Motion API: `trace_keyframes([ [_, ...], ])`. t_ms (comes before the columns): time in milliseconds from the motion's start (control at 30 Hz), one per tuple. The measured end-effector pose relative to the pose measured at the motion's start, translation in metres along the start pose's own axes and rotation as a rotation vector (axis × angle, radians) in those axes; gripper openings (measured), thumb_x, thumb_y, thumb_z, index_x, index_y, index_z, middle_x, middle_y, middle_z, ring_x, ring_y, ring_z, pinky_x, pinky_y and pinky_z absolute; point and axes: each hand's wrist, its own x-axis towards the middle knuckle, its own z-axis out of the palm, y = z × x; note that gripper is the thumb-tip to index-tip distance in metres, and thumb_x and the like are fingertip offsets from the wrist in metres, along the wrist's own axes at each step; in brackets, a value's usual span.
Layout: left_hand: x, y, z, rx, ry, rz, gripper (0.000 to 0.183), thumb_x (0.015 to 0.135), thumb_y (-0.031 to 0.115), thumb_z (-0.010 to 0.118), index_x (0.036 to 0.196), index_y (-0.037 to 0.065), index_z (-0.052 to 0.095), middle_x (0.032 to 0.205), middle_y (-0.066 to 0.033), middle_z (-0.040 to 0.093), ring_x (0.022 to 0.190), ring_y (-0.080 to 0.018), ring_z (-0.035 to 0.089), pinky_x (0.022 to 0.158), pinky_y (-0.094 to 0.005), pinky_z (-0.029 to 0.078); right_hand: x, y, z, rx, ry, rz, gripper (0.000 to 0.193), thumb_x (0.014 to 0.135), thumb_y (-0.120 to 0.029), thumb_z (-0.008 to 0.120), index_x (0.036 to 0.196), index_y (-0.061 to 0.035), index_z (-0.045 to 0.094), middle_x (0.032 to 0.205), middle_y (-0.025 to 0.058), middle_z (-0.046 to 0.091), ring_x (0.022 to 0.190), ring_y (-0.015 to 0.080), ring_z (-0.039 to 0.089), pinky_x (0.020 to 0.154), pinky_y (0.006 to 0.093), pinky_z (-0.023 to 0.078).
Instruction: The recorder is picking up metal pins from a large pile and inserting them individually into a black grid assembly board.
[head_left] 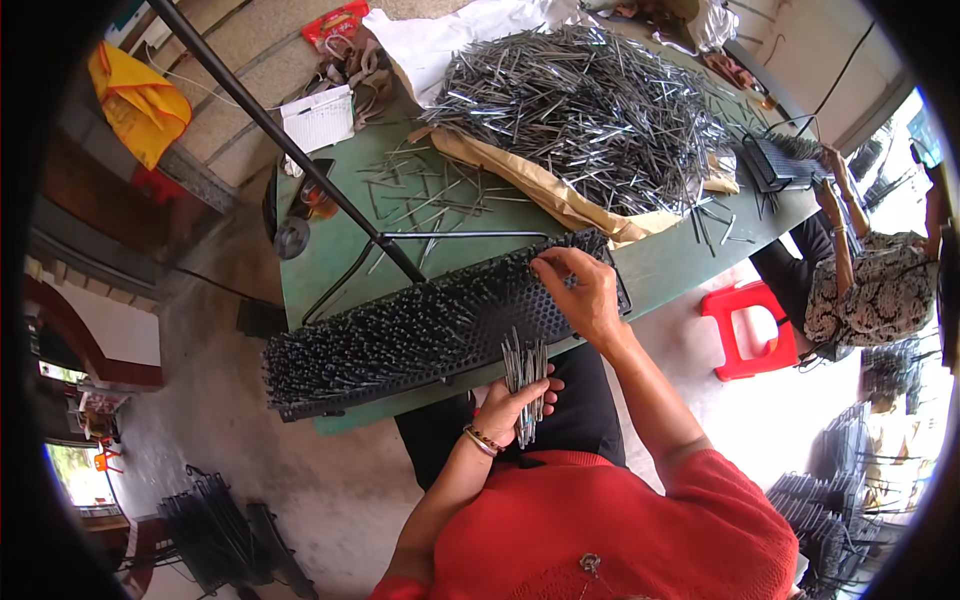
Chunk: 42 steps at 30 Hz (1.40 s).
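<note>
Centre-left of frame: 1 black perforated tray (505,325), crowded with upright pegs, too many to count, at the near edge of 1 green surface (665,272). Upper centre: 1 heap of metal rods (590,110), uncountable. Right: 1 red stool (715,335), 1 co-worker (870,290). Hands: left hand (512,408), lower centre, curled round 1 rod bundle (525,372); right hand (590,295), centre, finger and thumb pinched over tray; contents can't be told from where I stand.

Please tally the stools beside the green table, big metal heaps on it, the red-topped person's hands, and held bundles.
Red plastic stool: 1
Large heap of grey metal strips: 1
Bare left hand and right hand: 2
Bundle of grey metal strips: 1
Total: 5
</note>
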Motion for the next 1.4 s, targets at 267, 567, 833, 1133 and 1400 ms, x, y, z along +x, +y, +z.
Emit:
trace_keyframes([
  [267,0.0,-0.001,0.001,-0.041,0.009,0.013,0.027,0.088,0.007,0.06,0.113,-0.001,0.055,0.097,-0.0131,0.066,0.08,-0.0161,0.065,0.071,-0.0304,0.056,-0.001,0.016,0.011,-0.091,-0.071,-0.201,0.014,0.079,-0.01,0.071,0.088,-0.0014,0.066,0.078,0.01,0.066,0.069,0.0225,0.064,0.059,0.0304,0.051],
  [567,-0.002,0.0,0.001,-0.07,-0.013,0.002,0.027,0.089,0.006,0.058,0.114,-0.002,0.054,0.094,-0.013,0.066,0.079,-0.0181,0.065,0.072,-0.0309,0.056,-0.001,0.008,0.01,-0.145,-0.15,-0.214,0.014,0.08,-0.011,0.069,0.09,-0.0021,0.065,0.08,0.0102,0.065,0.073,0.0276,0.063,0.063,0.0349,0.05],
  [833,-0.002,0.001,0.001,-0.042,-0.01,0.004,0.031,0.089,0.009,0.059,0.117,-0.003,0.055,0.097,-0.0135,0.065,0.084,-0.018,0.065,0.076,-0.0318,0.055,-0.004,0.008,0.01,-0.159,-0.205,-0.151,0.019,0.08,-0.01,0.069,0.096,-0.0024,0.064,0.083,0.0111,0.064,0.076,0.0285,0.064,0.067,0.0352,0.051],
  [1133,-0.003,0.003,0.002,-0.045,-0.053,-0.002,0.032,0.09,0.01,0.058,0.118,-0.005,0.053,0.098,-0.0147,0.065,0.086,-0.0211,0.065,0.078,-0.0341,0.056,-0.011,0.006,0.016,-0.082,-0.158,-0.048,0.025,0.081,-0.006,0.067,0.105,-0.003,0.064,0.089,0.0121,0.06,0.075,0.0296,0.061,0.067,0.0348,0.05],
  [1400,-0.005,0.007,0.006,-0.038,-0.062,0.011,0.032,0.091,0.011,0.057,0.119,-0.003,0.052,0.099,-0.0145,0.064,0.088,-0.0212,0.065,0.079,-0.0346,0.056,-0.016,0.004,0.005,-0.059,-0.158,-0.148,0.018,0.084,-0.008,0.066,0.101,-0.0005,0.066,0.091,0.0112,0.06,0.08,0.0222,0.062,0.068,0.0314,0.05],
])
